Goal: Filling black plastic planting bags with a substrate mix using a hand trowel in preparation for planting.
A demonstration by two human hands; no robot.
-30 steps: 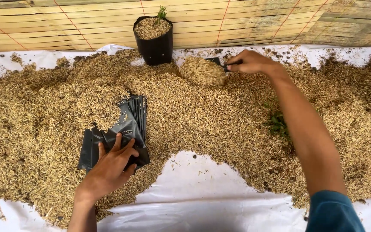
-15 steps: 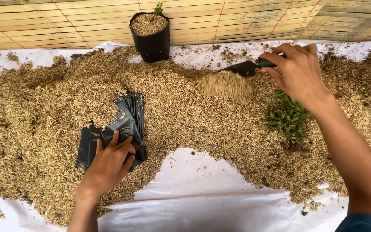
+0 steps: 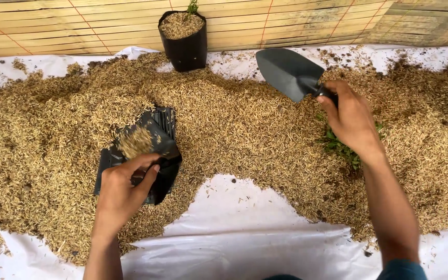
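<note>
The left hand (image 3: 123,189) gripped the rim of a black plastic bag (image 3: 146,155), fingers curled around its edge, holding it open on the heap of husks (image 3: 234,135); some husks lay inside the bag. The right hand (image 3: 351,119) was closed around the handle of a black trowel (image 3: 289,72), blade empty and raised over the heap. A small green plant (image 3: 340,145), partly hidden by the wrist, seemed to lie among the husks. A filled black pot (image 3: 183,39) stood by the bamboo wall (image 3: 296,23), on a white sheet (image 3: 234,233).

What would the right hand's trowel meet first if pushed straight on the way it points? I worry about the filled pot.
Probably husks: the black trowel in the right hand points up-left, passing right of the black grow bag; depth unclear.
</note>
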